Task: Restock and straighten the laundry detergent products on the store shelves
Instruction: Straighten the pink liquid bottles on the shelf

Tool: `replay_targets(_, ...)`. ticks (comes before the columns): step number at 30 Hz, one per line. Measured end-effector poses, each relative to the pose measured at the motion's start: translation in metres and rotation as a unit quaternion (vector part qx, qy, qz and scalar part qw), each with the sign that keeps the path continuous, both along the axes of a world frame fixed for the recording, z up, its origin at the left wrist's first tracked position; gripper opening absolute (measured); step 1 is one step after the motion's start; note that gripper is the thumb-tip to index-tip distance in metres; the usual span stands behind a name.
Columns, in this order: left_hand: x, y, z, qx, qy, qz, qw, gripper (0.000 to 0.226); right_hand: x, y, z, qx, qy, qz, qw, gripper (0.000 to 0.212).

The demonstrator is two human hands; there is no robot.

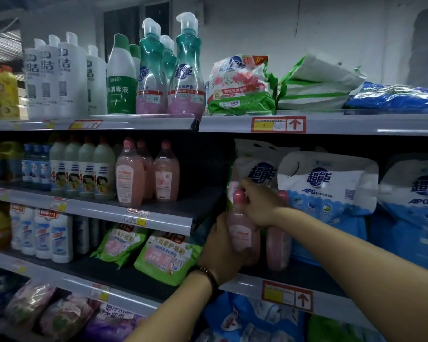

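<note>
My left hand [220,248] grips the body of a pink detergent bottle [244,236] at the left end of the right-hand middle shelf. My right hand [260,206] curls round the neck of that bottle just below its pink cap. A second pink bottle [278,245] stands right beside it, partly hidden by my right wrist. Behind them stand white-and-blue detergent bags [329,188]. Three matching pink bottles [134,174] stand on the left middle shelf.
The top shelf [356,123] carries white bottles, teal pump bottles [185,70] and soap powder bags [240,87]. Green powder pouches [163,257] lie on the lower left shelf. An open gap [200,169] sits to the right of the three pink bottles.
</note>
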State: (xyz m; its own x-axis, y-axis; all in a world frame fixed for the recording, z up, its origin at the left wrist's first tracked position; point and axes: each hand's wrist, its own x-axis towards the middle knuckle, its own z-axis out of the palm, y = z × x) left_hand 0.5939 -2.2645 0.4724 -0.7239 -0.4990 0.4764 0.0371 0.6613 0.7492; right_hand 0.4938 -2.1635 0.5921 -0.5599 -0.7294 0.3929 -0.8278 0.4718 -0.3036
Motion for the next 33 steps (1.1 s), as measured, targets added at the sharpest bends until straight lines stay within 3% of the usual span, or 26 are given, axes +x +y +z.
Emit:
replay_targets(3, -0.005, 0.010, -0.002, -0.003, 0.008, 0.054, 0.999, 0.132, 0.009, -0.004, 0.007, -0.049, -0.024, 0.004, 0.998, 0.024)
replay_targets(5, -0.005, 0.016, 0.006, -0.026, 0.022, 0.117, 0.993, 0.135, 0.019, -0.007, 0.017, -0.079, -0.042, 0.027, 0.996, 0.021)
replay_targets(8, 0.002, 0.014, 0.023, -0.022, 0.106, 0.137, 0.985, 0.114, 0.041, -0.010, 0.033, -0.096, 0.004, 0.081, 0.992, 0.023)
replay_targets(11, 0.018, 0.005, 0.045, -0.016, 0.174, 0.123, 0.977, 0.101, 0.057, -0.005, 0.049, -0.139, 0.071, 0.076, 0.985, 0.039)
replay_targets(14, 0.029, -0.016, 0.066, -0.025, 0.205, 0.123, 0.971, 0.100, 0.061, -0.003, 0.052, -0.127, 0.040, 0.090, 0.987, 0.061)
replay_targets(17, 0.039, -0.038, 0.086, -0.033, 0.208, 0.138, 0.968, 0.102, 0.059, -0.017, 0.037, -0.110, -0.004, 0.108, 0.988, 0.047)
replay_targets(22, 0.050, -0.068, 0.090, -0.043, 0.176, 0.175, 0.968, 0.094, 0.062, -0.066, 0.014, -0.185, -0.078, 0.143, 0.969, 0.038)
replay_targets(26, 0.047, -0.099, 0.083, -0.057, 0.163, 0.231, 0.957, 0.058, 0.068, -0.107, 0.000, -0.212, -0.090, 0.116, 0.966, 0.039)
replay_targets(29, 0.046, -0.113, 0.083, -0.076, 0.136, 0.248, 0.956, 0.087, 0.069, -0.133, -0.004, -0.205, -0.108, 0.092, 0.968, 0.038)
replay_targets(33, 0.047, -0.132, 0.078, -0.052, 0.156, 0.233, 0.959, 0.100, 0.064, -0.165, -0.010, -0.213, -0.114, 0.080, 0.967, 0.033)
